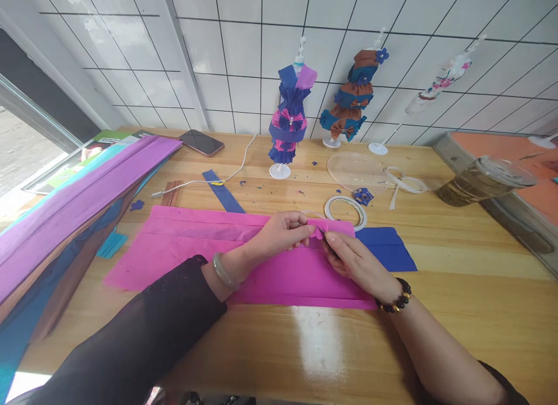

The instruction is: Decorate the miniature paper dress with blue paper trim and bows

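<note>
My left hand [285,230] pinches a small piece of pink crepe paper [317,233] with a scalloped edge between thumb and fingers. My right hand [349,257] is closed around small dark scissors [323,234]; their tip meets the pink piece and their handles are mostly hidden in the palm. Beneath both hands lies a wide pink crepe paper sheet [192,248] on the wooden table. A blue crepe paper sheet [387,249] sticks out from under its right end. Just beyond my hands rests a roll of white double-sided tape [346,211].
Paper-dressed stands, one blue and pink [288,123] and one brown and blue [352,97], stand by the tiled wall. A phone [201,143], white cable [196,183], clear plastic disc [356,171] and tilted drink cup [483,181] lie around. Coloured paper strips [100,184] hang at left.
</note>
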A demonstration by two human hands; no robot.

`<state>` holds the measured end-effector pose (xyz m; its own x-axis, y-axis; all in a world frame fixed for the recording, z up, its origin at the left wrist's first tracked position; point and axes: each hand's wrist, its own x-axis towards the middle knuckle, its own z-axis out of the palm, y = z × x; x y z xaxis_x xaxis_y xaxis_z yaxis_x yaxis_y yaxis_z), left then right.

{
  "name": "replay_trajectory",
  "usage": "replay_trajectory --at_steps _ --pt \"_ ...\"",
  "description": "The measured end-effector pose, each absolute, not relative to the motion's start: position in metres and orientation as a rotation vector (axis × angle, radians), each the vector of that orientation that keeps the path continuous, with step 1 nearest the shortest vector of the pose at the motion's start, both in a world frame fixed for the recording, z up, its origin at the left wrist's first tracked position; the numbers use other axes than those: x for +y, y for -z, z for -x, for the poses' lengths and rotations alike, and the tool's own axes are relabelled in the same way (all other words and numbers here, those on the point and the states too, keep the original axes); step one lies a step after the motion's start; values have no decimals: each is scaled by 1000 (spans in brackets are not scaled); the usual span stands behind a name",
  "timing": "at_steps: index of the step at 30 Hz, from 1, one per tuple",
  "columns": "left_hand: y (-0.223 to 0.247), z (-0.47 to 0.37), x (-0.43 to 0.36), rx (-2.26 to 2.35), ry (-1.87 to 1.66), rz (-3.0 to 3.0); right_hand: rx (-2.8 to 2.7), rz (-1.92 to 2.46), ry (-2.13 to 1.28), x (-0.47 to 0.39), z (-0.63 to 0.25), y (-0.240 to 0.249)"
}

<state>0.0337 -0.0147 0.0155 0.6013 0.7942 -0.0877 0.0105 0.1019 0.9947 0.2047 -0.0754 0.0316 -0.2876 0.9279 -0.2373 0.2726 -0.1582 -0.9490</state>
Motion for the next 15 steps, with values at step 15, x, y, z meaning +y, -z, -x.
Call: replay_trajectory --at_steps 15 --pt "-17 -33 -16 727 -652 -1369 -1548 1398 -1434 -75 -204 -32"
